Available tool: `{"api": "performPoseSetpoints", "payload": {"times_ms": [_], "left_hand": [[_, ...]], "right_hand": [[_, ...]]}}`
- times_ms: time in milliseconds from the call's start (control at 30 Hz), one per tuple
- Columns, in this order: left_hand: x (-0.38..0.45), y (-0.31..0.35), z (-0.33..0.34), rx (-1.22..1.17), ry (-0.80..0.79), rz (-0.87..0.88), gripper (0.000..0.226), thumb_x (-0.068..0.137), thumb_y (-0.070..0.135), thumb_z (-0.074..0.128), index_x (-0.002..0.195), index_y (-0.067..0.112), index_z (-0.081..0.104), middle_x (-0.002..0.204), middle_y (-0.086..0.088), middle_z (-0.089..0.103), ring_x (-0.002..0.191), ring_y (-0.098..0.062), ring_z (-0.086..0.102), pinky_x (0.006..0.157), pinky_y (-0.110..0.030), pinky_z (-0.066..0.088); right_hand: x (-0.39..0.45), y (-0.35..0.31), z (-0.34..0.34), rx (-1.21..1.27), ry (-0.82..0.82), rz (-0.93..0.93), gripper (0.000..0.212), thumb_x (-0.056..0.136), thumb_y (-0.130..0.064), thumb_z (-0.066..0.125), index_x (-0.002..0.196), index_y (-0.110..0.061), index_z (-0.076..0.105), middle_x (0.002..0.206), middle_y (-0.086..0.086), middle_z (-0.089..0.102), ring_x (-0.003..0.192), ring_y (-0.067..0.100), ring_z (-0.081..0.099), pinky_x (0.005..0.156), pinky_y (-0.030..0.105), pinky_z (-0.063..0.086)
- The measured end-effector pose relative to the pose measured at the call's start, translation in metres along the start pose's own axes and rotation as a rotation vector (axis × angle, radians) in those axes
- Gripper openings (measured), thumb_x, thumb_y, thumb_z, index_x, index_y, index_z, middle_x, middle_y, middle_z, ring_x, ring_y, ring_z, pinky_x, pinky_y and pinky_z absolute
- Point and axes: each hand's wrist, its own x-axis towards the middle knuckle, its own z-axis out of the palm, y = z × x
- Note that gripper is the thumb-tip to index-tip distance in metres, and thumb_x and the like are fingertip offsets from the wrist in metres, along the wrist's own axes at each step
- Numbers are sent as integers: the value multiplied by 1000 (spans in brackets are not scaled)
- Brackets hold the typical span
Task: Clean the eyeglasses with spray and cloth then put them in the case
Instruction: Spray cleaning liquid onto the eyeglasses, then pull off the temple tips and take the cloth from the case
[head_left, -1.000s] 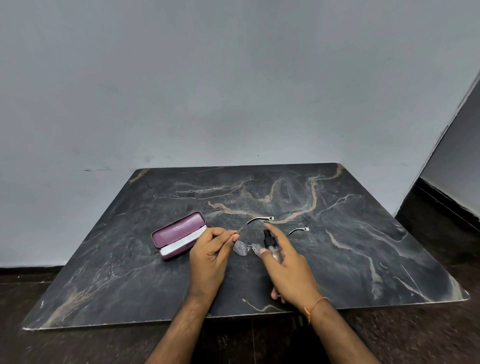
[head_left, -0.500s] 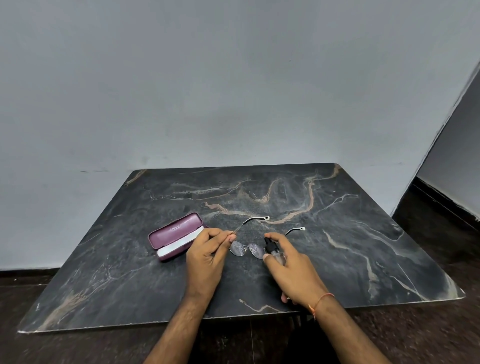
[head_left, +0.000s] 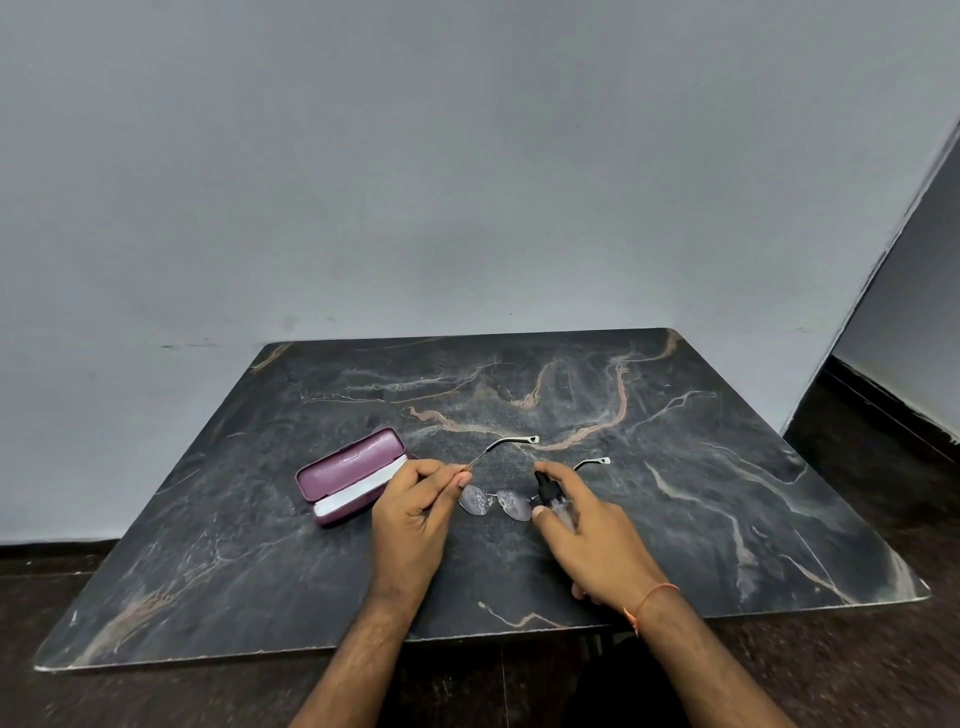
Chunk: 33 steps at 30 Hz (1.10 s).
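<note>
Thin metal eyeglasses (head_left: 494, 500) are held just above the dark marble table (head_left: 727, 467), temples unfolded toward the wall, lenses speckled with droplets. My left hand (head_left: 415, 512) pinches the left temple near its hinge. My right hand (head_left: 587, 525) grips a small clear spray bottle (head_left: 551, 500) with a black nozzle, index finger on top, nozzle close to the right lens. A maroon glasses case (head_left: 349, 475) lies open to the left of my left hand, with a white folded cloth (head_left: 358, 491) along its front edge.
A grey wall stands behind the table. At the right, the wall ends at a corner with dark floor beyond. The table's front edge lies just under my forearms.
My right hand has tilted the spray bottle lower and closer to the right lens. Droplets now show on the lenses. The left hand keeps its pinch on the temple.
</note>
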Motion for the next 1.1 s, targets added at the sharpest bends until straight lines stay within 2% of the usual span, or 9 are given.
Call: {"api": "performPoseSetpoints", "payload": {"times_ms": [100, 233, 433, 700, 833, 933, 1000, 1067, 1100], "left_hand": [[0, 0, 0, 26, -2, -7, 35, 106, 48, 70, 109, 18, 89, 99, 11, 74, 94, -14, 75, 87, -15, 54], [0, -3, 0, 75, -9, 7, 16, 105, 26, 78, 109, 15, 89, 98, 10, 75, 94, -13, 75, 87, -14, 54], [0, -2, -1, 115, -19, 14, 17, 101, 20, 77, 111, 16, 89, 99, 8, 76, 96, -11, 74, 87, -12, 52], [0, 1, 0, 137, -34, 8, 20, 103, 25, 74, 115, 18, 88, 102, 12, 77, 100, -12, 76, 91, -10, 52], [-1, 3, -1, 142, -46, 4, 20, 103, 23, 73, 115, 18, 88, 103, 11, 78, 101, -12, 76, 92, -11, 52], [0, 5, -1, 155, -50, 7, 20, 102, 23, 73, 115, 17, 88, 102, 9, 78, 100, -11, 75, 91, -11, 51], [0, 6, -1, 158, -50, 11, 20, 102, 23, 73, 116, 17, 88, 102, 9, 78, 100, -11, 75, 91, -12, 52], [0, 8, -1, 156, -50, 13, 22, 103, 24, 72, 117, 16, 87, 102, 8, 78, 100, -10, 74, 91, -11, 51], [0, 8, -2, 158, -51, 16, 24, 103, 24, 71, 118, 15, 87, 103, 8, 77, 101, -10, 74, 91, -11, 51]], "right_hand": [[-9, 9, -7, 84, 13, -63, 52, 100, -45, 62, 140, -71, 42, 74, -7, 74, 46, 19, 71, 44, 23, 54], [-21, 31, -18, 189, 156, -142, 45, 93, -57, 73, 135, -56, 57, 91, -15, 78, 71, 14, 77, 72, 35, 64], [-16, 60, -38, 488, 411, -170, 38, 88, -30, 82, 124, -38, 72, 117, -5, 80, 107, 9, 75, 89, 15, 57], [15, 87, -62, 431, 508, -29, 36, 90, -37, 85, 121, -40, 68, 121, -11, 78, 113, 6, 74, 109, 55, 56], [13, 84, -61, 346, 501, 18, 57, 83, -44, 90, 132, -45, 61, 134, -18, 71, 124, 3, 67, 111, 48, 55], [-5, 72, -61, 122, 716, -55, 76, 84, -55, 87, 149, -39, 50, 159, -18, 48, 147, 5, 45, 118, 30, 39], [-19, 60, -57, 16, 912, -216, 48, 94, -51, 75, 137, -37, 57, 147, -17, 56, 139, 6, 52, 114, 23, 41], [-28, 46, -53, 69, 897, -249, 14, 105, -51, 59, 109, -41, 68, 105, -21, 70, 95, 4, 68, 84, 25, 54], [-29, 36, -49, 189, 793, -163, 29, 108, -55, 53, 97, -38, 72, 84, -16, 72, 71, 6, 68, 67, 28, 55]]}}
